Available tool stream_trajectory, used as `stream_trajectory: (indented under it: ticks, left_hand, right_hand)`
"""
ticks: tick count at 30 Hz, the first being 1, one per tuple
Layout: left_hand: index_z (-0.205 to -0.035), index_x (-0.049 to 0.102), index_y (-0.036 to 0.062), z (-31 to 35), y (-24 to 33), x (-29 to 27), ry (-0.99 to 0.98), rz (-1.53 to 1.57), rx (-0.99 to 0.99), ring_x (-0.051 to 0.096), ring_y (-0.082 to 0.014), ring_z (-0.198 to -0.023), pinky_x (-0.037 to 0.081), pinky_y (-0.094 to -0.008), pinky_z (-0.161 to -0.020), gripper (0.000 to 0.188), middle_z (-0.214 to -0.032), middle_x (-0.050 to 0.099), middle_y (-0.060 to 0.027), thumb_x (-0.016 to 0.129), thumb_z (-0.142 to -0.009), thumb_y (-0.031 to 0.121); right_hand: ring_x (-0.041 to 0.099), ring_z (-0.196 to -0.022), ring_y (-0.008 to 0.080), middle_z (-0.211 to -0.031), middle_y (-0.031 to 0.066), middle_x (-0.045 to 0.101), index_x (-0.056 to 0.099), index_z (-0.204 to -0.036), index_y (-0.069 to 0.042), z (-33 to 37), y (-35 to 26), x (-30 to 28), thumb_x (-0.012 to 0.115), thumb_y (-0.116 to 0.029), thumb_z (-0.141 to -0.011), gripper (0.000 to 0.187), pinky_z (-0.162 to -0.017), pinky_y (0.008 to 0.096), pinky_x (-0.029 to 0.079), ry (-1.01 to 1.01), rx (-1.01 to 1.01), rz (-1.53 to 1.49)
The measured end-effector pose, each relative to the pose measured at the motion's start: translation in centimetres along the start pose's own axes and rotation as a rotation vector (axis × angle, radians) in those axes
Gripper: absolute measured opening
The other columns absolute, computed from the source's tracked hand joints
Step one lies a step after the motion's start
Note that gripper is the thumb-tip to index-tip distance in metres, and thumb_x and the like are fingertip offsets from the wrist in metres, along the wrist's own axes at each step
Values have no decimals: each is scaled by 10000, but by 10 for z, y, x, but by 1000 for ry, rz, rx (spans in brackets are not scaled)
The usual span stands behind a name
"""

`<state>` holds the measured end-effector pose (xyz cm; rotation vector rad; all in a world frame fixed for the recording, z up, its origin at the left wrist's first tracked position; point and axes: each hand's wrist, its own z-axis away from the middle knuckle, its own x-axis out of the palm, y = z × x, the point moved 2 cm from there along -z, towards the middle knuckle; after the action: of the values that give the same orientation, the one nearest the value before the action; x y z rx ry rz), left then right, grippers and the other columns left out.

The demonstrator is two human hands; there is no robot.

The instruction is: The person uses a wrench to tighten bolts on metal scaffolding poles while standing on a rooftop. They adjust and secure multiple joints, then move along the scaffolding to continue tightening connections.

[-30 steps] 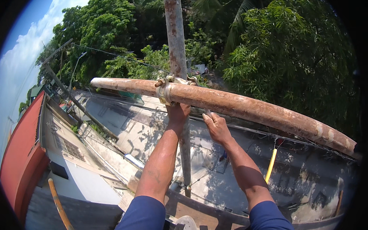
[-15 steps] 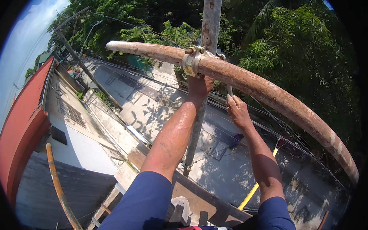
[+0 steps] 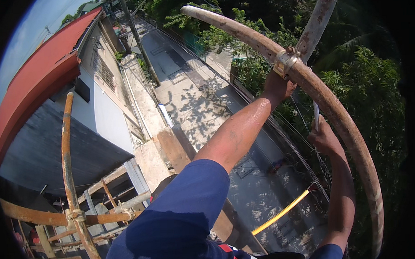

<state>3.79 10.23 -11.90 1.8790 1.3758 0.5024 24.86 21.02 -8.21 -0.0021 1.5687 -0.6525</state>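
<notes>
The clamp (image 3: 285,63) ringed the pipe (image 3: 334,100) toward its far end, the left hand (image 3: 278,86) nearer, just beneath, its grip hidden from me, the right hand (image 3: 325,137) curled around an upward-pointing rod (image 3: 316,114).

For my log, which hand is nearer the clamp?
Left. The left hand is just below the clamp; the right hand is lower and farther right, gripping a thin rod.

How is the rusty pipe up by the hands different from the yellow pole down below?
The rusty pipe is blotchy reddish-brown; the yellow pole is bright yellow. The rusty pipe looks longer and thicker than the yellow pole. The rusty pipe has a metal clamp around it; the yellow pole shows none. Both are long and narrow.
</notes>
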Motion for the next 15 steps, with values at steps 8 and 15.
stream_trajectory:
  ticks: [8, 15]
  left_hand:
    - [-1260, 583, 53, 1, 4, 0, 23, -231, 67, 627, -324, -1145, 507, -393, -945, 420, -1226, 645, -162, 701, -867, 140]
    - [-1188, 632, 88, 1, -7, 3, 8, -125, -113, 669, -341, -1037, 549, -399, -878, 477, -1089, 694, -148, 738, -802, 347]
  right_hand:
    - [406, -673, 150, -715, 9, 361, 414, -811, -76, -4, 20, 11, 692, -155, -855, 292, -627, 330, 381, 180, -98, -231]
    - [483, -693, 210, -709, 80, 470, 464, -794, -47, 11, 12, 3, 693, -140, -845, 252, -680, 391, 434, 185, -45, -203]
